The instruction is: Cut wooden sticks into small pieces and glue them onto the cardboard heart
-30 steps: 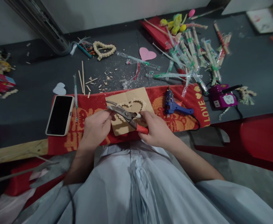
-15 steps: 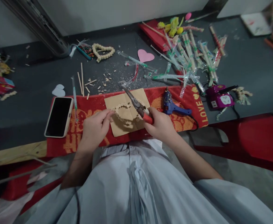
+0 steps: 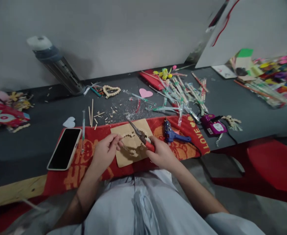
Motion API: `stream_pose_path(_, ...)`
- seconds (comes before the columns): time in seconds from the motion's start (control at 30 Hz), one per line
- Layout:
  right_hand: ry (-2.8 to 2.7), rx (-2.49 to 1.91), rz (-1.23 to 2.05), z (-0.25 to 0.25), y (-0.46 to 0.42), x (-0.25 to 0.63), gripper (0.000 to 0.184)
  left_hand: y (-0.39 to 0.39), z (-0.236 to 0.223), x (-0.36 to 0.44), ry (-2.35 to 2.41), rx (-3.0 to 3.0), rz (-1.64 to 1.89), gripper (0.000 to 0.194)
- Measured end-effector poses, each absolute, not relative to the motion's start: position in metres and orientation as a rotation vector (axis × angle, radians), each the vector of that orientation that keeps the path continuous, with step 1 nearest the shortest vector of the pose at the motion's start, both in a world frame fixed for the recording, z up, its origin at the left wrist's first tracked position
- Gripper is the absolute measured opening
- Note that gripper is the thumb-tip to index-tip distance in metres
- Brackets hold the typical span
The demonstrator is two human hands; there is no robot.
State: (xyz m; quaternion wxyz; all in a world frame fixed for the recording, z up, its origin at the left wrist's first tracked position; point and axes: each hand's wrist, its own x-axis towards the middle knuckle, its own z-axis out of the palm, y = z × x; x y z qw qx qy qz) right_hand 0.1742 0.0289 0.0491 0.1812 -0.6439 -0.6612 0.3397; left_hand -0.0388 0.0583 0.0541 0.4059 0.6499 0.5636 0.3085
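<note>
Head view: right hand (image 3: 161,152) grips red-handled pruners (image 3: 140,134).

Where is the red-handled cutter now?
In the head view, the cutter is in the right hand, over the brown card, left of the blue glue gun.
</note>
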Motion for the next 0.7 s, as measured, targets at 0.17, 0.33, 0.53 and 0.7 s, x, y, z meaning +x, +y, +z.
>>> stream_pose_path(0.17,-1.777,-1.745,0.957,0.046,0.031,0.165,0.012,0.057,0.065,-0.020,1.192,1.469,0.765,0.036)
stream_pose_path(0.33,-1.716,-1.669,0.972,0.047,0.033,0.159,0.014,0.055,0.074,-0.012,1.130,1.441,0.740,0.037)
stream_pose_path(0.53,-1.623,-1.507,1.061,0.047,0.032,0.159,0.021,0.056,0.075,-0.011,1.094,1.585,0.744,0.035)
stream_pose_path(0.7,-1.488,-1.374,1.200,0.043,0.036,0.164,0.029,0.059,0.077,-0.005,1.046,1.641,0.717,0.036)
